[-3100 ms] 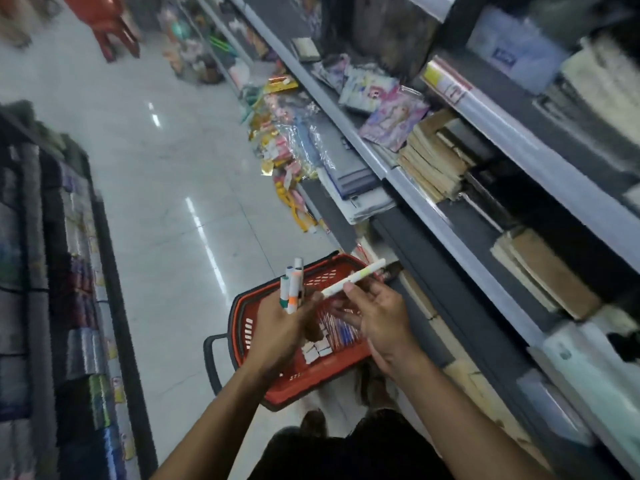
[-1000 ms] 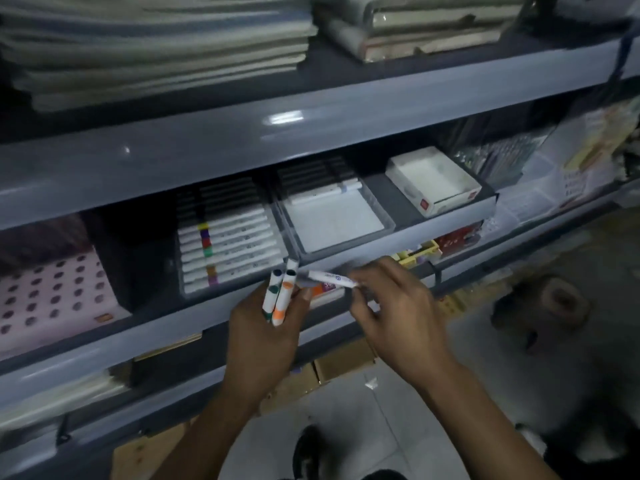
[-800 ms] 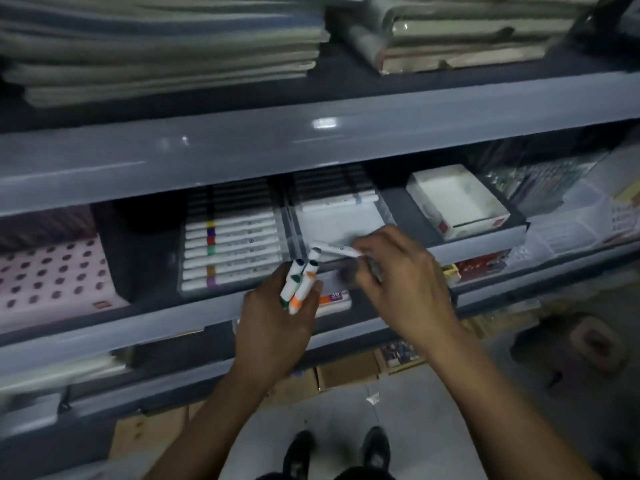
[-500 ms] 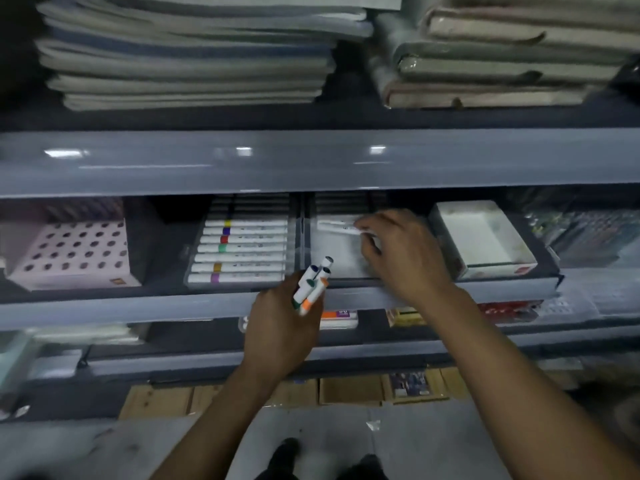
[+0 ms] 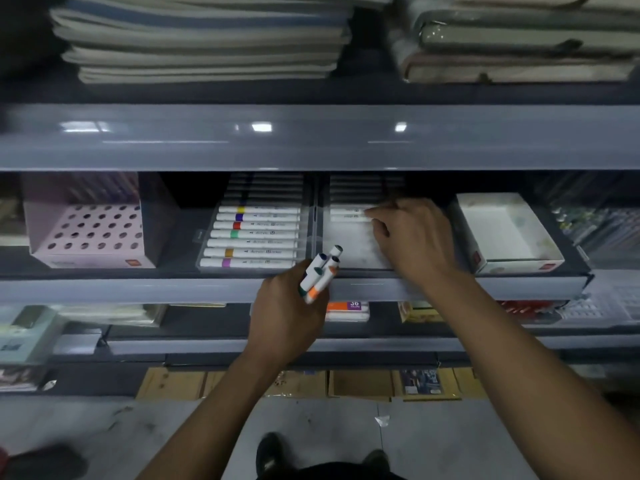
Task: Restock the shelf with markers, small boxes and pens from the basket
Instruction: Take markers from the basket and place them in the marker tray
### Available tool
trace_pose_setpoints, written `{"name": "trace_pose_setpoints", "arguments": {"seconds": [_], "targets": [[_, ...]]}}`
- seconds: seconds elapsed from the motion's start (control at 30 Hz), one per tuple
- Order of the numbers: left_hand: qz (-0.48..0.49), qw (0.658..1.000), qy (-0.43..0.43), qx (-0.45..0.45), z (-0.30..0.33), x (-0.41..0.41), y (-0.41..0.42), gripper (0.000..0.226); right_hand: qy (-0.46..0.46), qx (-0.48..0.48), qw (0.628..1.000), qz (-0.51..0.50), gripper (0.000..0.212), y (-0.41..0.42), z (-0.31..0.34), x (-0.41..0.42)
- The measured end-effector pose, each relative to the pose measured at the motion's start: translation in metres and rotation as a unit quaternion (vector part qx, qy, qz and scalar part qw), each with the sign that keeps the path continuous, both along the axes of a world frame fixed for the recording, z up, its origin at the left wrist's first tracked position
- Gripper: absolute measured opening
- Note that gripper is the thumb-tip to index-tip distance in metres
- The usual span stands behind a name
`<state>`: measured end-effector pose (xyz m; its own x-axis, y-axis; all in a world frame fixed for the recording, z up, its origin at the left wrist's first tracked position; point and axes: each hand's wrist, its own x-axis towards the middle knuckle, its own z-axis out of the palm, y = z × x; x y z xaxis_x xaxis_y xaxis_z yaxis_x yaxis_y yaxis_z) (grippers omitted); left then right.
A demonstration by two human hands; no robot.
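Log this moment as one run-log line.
left hand: holds spare markers | right hand: fingers on marker in right tray | step: placing

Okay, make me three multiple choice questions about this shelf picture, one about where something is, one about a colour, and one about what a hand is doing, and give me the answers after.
1. Where does the pink box with round holes stand, seen from the camera?
A. Left of the tray of markers
B. Right of the open white box
C. On the floor

2. What colour is the band on the nearest marker in the left tray?
A. Yellow
B. Purple
C. Red

3. What is the left hand doing?
A. Resting flat on the shelf edge
B. Gripping a bunch of markers
C. Hanging idle with nothing in it

Answers:
1. A, the box stands at the left end of that shelf, beside the tray.
2. B, the front marker has a purple band.
3. B, its fingers curl round the bunch of markers, while the right hand reaches into the neighbouring right tray.
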<state>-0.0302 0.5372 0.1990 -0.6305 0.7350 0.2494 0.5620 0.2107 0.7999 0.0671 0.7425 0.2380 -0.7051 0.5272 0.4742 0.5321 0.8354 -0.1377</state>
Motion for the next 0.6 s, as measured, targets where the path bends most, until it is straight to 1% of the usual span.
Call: {"name": "trace_pose_setpoints", "arguments": {"seconds": [0.07, 0.2, 0.27, 0.33, 0.43, 0.53, 0.6], "targets": [[-0.002, 1.0, 0.01, 0.006, 0.001, 0.0, 0.0, 0.021, -0.013, 0.008, 1.0, -0.008, 0.022, -0.001, 0.0, 0.001], [0.004, 1.0, 0.018, 0.003, -0.001, 0.0, 0.002, 0.031, -0.058, 0.027, 0.997, -0.039, 0.022, -0.003, -0.001, -0.002], [0.005, 1.0, 0.022, 0.004, 0.0, 0.0, 0.003, 0.037, -0.046, 0.026, 0.998, -0.036, 0.017, -0.003, -0.001, -0.001], [0.002, 1.0, 0.013, 0.013, 0.003, 0.001, 0.002, 0.038, -0.032, 0.024, 0.999, -0.036, 0.015, -0.004, 0.0, -0.001], [-0.001, 0.998, -0.052, 0.03, 0.01, 0.006, 0.002, 0.031, -0.029, 0.015, 0.999, -0.042, 0.02, -0.005, -0.001, -0.001], [0.0, 0.992, -0.12, 0.04, 0.019, 0.012, 0.001, 0.018, -0.008, -0.008, 0.999, -0.035, 0.023, -0.011, 0.0, 0.005], [0.0, 0.983, -0.176, 0.05, 0.024, 0.012, -0.001, 0.02, 0.019, -0.029, 0.999, -0.03, 0.021, -0.017, 0.003, 0.012]]}}
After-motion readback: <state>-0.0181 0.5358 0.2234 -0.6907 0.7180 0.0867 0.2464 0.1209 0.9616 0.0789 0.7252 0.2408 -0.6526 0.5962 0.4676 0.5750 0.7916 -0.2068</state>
